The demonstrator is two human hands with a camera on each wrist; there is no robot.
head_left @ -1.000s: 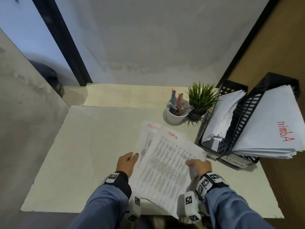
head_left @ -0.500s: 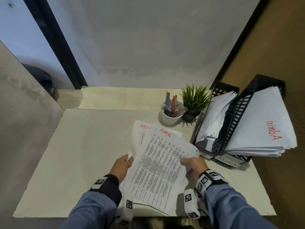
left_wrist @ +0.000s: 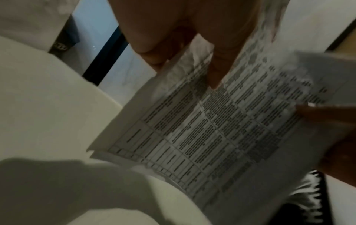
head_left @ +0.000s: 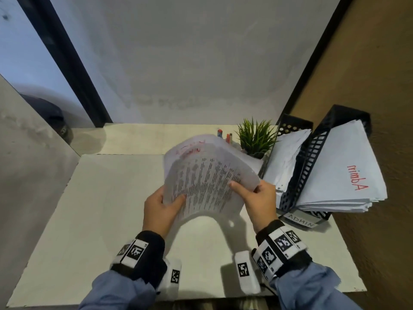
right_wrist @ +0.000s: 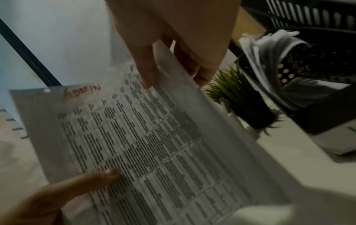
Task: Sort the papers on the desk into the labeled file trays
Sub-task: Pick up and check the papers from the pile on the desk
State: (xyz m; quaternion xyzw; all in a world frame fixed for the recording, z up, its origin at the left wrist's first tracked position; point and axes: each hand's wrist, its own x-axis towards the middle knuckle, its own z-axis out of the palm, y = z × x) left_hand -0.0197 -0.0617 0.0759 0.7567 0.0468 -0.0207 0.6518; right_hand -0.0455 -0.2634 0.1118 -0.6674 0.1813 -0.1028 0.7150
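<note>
Desk (head_left: 107,209) left lies bare; plant (head_left: 256,136) (beside trays (head_left: 297,175)) blocks right.

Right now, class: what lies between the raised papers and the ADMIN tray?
In the head view, a tray stuffed with sheets separates the papers from the ADMIN tray.

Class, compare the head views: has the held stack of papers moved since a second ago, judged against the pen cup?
Yes. The stack of papers is lifted off the desk and carried away from the person, now hiding most of the pen cup it earlier lay short of.
</note>
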